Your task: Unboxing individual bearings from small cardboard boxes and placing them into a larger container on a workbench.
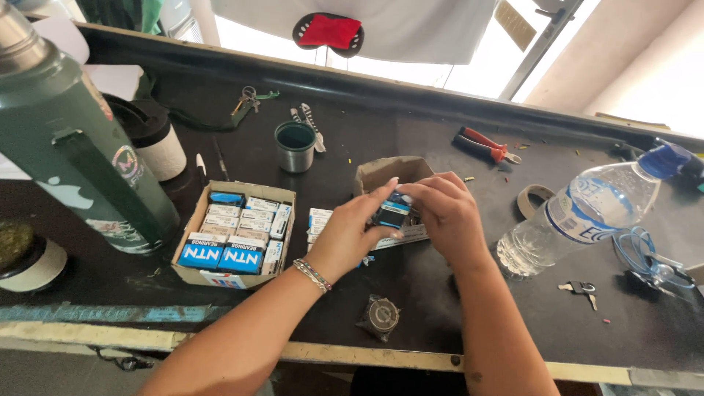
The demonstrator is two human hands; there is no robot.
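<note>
Both my hands meet over the middle of a dark workbench (411, 293). My left hand (350, 236) and my right hand (447, 213) together grip a small blue and white carton (392, 209), fingertips pinching its top. Just behind it stands a small open brown cardboard box (381, 172). To the left sits a larger open cardboard box (192, 271) packed with several similar blue and white cartons. A few more cartons (319, 218) lie loose between the two boxes, partly hidden by my left hand.
A tall green flask (73, 139) stands at left, a green metal cup (295, 145) behind the boxes, a clear water bottle (587, 213) at right. Red-handled pliers (484, 145), a tape roll (532, 199), keys (579, 288) and a round bagged metal part (381, 317) lie around.
</note>
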